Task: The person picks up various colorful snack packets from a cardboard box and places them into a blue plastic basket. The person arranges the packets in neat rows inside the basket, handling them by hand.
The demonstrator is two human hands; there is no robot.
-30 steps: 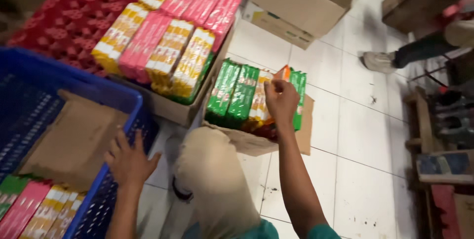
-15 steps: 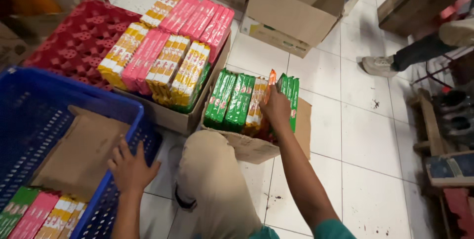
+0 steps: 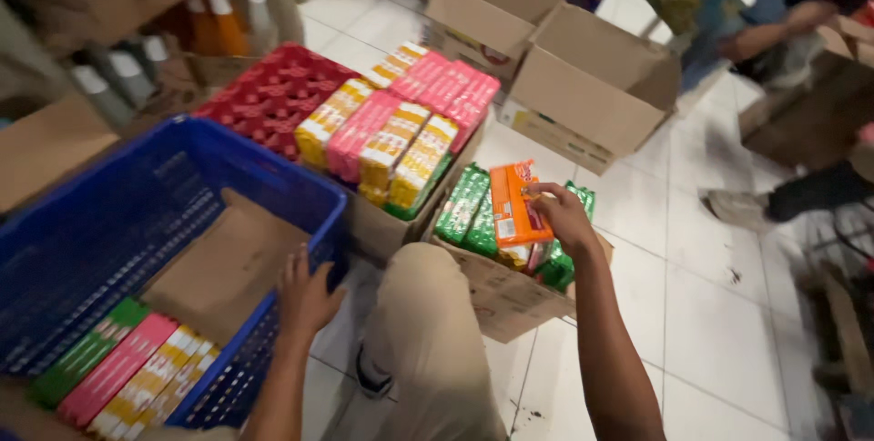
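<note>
My right hand grips an orange packet, lifted out of a small cardboard box that holds green packets. My left hand rests on the rim of a blue plastic crate. Inside the crate lie a sheet of brown cardboard and a row of green, pink and yellow packets. My bent knee in beige trousers sits between the two hands.
A bigger box behind holds yellow and pink packets, with red packs beside it. Open cardboard boxes stand on the white tiled floor. Bottles line the far left. Another person's legs and shoe are at right.
My right hand has pulled an orange packet up out of the small box. The camera has tilted, showing more of the crate and boxes. My left hand stays on the crate rim.
</note>
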